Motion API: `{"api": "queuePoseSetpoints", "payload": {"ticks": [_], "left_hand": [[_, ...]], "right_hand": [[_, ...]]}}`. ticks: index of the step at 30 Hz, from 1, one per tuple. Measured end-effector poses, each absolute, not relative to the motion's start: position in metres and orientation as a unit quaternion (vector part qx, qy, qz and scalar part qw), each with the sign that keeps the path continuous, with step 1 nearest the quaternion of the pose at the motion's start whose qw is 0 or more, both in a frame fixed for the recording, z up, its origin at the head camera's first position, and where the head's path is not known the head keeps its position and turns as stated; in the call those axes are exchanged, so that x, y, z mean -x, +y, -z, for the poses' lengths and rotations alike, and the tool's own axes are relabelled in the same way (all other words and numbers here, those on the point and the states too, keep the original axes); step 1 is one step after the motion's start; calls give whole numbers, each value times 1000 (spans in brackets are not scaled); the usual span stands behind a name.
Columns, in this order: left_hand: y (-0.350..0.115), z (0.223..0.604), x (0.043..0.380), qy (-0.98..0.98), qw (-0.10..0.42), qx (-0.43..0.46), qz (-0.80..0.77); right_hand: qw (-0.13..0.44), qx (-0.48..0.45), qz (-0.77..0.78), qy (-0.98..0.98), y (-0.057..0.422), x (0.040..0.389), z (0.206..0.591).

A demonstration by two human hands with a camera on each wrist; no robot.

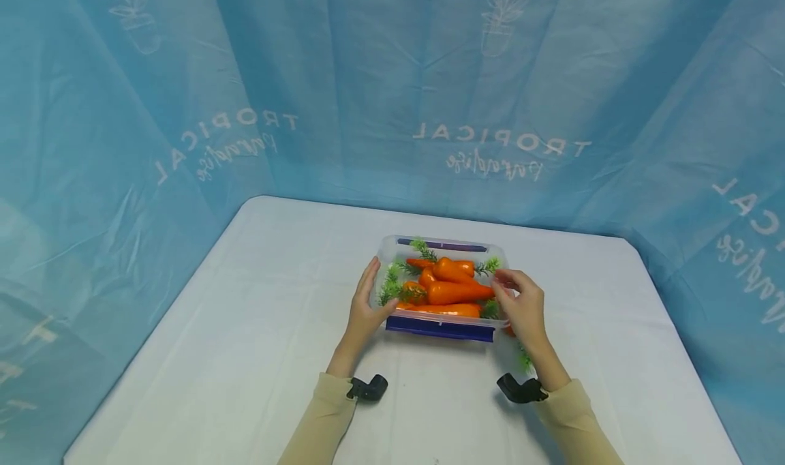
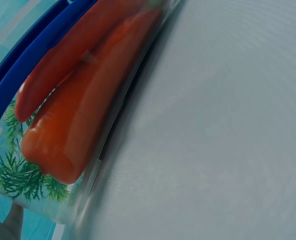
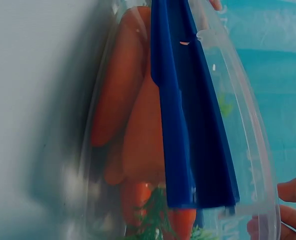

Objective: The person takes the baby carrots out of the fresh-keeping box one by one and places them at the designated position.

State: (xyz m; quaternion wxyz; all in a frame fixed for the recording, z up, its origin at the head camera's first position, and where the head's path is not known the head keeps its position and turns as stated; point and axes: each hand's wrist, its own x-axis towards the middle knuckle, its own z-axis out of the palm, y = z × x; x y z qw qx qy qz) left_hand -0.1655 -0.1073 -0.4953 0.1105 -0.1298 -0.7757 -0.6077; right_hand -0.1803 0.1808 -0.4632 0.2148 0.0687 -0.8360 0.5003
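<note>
In the head view a clear plastic box [image 1: 441, 321] with a blue latch [image 1: 438, 328] holds several orange carrots [image 1: 456, 292] with green tops [image 1: 390, 282]. My left hand [image 1: 366, 311] holds the box's left end, fingers stretched along the outer side and thumb at the front rim. At the right end my right hand [image 1: 521, 305] has bent fingers over the rim, close to a carrot's narrow tip; no carrot is plainly between them. Its fingers [image 3: 293, 190] show past the box edge in the right wrist view. The box [image 2: 90, 175] hides most of the left hand in the left wrist view.
Orange and green bits [image 1: 524, 359] show beside the right wrist, mostly hidden. Each wrist bears a black camera [image 1: 368, 388]. The white table [image 1: 276, 301] spreads around the box, with a blue printed curtain [image 1: 380, 97] behind and at the sides.
</note>
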Motion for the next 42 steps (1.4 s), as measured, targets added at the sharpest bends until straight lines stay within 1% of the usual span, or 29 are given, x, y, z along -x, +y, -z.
{"api": "queuePoseSetpoints", "payload": {"ticks": [7, 15, 18, 22, 25, 27, 34, 39, 42], "left_hand": [[-105, 496, 168, -767, 120, 140, 614], [-103, 527, 181, -776, 124, 126, 605], [-103, 531, 183, -779, 124, 124, 602], [-104, 516, 176, -778, 120, 131, 603], [-104, 500, 169, -778, 114, 138, 602], [-105, 495, 167, -779, 112, 141, 601], [-109, 532, 185, -773, 132, 137, 606], [-109, 529, 183, -772, 139, 133, 606], [-108, 517, 176, -773, 138, 137, 604]], "right_hand": [[180, -95, -508, -837, 170, 191, 461], [124, -118, -473, -864, 166, 197, 464], [94, -113, -469, -871, 167, 197, 465], [47, -109, -464, -878, 168, 197, 464], [25, -115, -448, -886, 167, 197, 464], [20, -121, -435, -892, 167, 198, 465], [40, -155, -367, -916, 164, 202, 469], [39, -156, -343, -925, 162, 204, 469], [42, -161, -326, -931, 160, 204, 469]]}}
